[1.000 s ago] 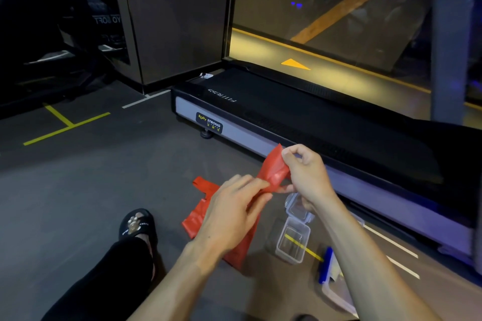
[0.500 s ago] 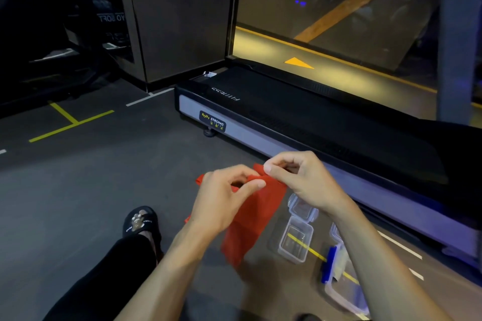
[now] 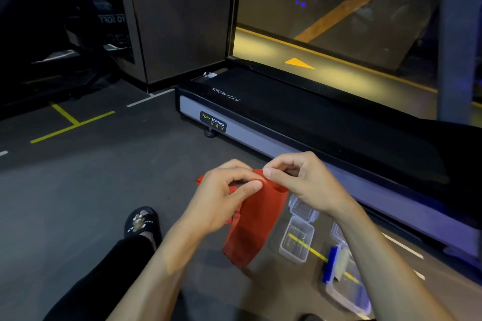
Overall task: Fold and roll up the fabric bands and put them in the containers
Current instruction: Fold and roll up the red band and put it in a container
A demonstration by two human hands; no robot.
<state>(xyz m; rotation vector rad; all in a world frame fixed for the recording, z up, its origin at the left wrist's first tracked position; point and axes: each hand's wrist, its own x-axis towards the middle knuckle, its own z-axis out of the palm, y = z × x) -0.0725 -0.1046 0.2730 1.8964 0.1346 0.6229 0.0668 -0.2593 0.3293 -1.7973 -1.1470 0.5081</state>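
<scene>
A red fabric band (image 3: pixel 250 227) hangs from both my hands above the dark floor, its lower end near the ground. My left hand (image 3: pixel 221 198) pinches the band's top edge between thumb and fingers. My right hand (image 3: pixel 302 182) pinches the same top edge just to the right, the two hands almost touching. A small clear open container (image 3: pixel 297 241) with its hinged lid stands on the floor right of the band. A larger clear container with a blue clip (image 3: pixel 344 279) lies further right, partly behind my right forearm.
A treadmill deck (image 3: pixel 300 125) with a grey side rail runs diagonally behind my hands. My left leg in black trousers and a black slipper (image 3: pixel 142 221) lies at the lower left. Yellow and white floor lines mark the dark floor.
The band, held up folded a second ago, now hangs down flat from its top edge. Both hands have lowered and come close together on that edge.
</scene>
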